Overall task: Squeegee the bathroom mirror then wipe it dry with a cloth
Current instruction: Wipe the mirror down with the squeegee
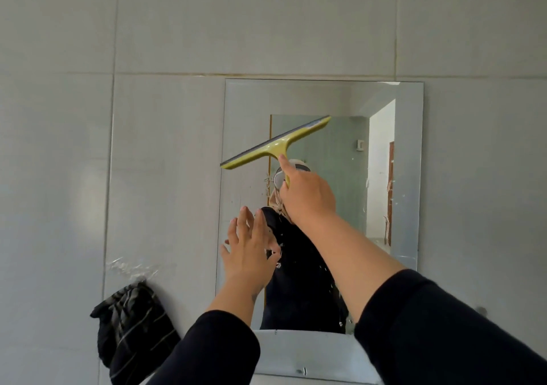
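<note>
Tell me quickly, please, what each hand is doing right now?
Left hand: open, fingers spread, empty, at the mirror's left edge.
Right hand: closed around the yellow squeegee's handle, blade tilted.

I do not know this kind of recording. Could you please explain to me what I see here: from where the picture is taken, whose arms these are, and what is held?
There is one picture, taken by a camera on a person's head, so the two arms reaching forward are that person's own. They face a mirror fixed on a tiled wall. The right hand has its grip closed on the handle of a yellow squeegee, whose blade is tilted across the upper left part of the glass. The left hand is open, fingers spread, at the mirror's left edge; whether it touches the glass is unclear. A dark striped cloth hangs on the wall, lower left, untouched. Water drops show on the mirror.
</note>
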{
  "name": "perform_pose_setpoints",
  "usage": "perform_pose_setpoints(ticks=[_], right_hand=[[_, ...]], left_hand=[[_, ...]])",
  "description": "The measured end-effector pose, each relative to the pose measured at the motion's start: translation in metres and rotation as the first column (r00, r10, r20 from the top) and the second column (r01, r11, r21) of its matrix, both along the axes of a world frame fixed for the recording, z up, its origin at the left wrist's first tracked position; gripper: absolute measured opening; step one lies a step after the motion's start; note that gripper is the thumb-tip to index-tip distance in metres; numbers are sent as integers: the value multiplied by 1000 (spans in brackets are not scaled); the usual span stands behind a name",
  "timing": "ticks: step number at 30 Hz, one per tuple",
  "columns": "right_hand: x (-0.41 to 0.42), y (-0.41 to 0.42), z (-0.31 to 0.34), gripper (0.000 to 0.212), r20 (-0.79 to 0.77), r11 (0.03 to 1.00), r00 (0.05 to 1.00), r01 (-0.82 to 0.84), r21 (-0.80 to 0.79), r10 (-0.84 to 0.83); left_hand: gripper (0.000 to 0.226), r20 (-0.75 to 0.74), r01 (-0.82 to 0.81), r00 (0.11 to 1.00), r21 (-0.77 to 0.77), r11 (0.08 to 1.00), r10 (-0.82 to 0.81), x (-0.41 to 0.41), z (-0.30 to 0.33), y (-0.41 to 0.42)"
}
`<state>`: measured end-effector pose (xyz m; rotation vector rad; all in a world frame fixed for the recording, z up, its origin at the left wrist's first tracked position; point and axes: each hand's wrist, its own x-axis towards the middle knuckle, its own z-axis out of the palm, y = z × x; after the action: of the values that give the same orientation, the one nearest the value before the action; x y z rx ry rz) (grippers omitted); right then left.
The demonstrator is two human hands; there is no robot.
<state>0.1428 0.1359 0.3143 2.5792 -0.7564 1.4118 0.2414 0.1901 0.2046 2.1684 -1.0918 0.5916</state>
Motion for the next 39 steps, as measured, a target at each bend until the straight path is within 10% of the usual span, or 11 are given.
perform_pose_setpoints(ticks=[19,39], right_hand=[[-113,-72,10,56,-52,953,952,297,-53,-300],[-117,-70,-67,54,309,937,943,9,349,-124]], left_hand=[[81,58,91,995,-86,992,-86,-44,3,-47],[76,111,75,992,-95,993,-64,-50,-3,-61]])
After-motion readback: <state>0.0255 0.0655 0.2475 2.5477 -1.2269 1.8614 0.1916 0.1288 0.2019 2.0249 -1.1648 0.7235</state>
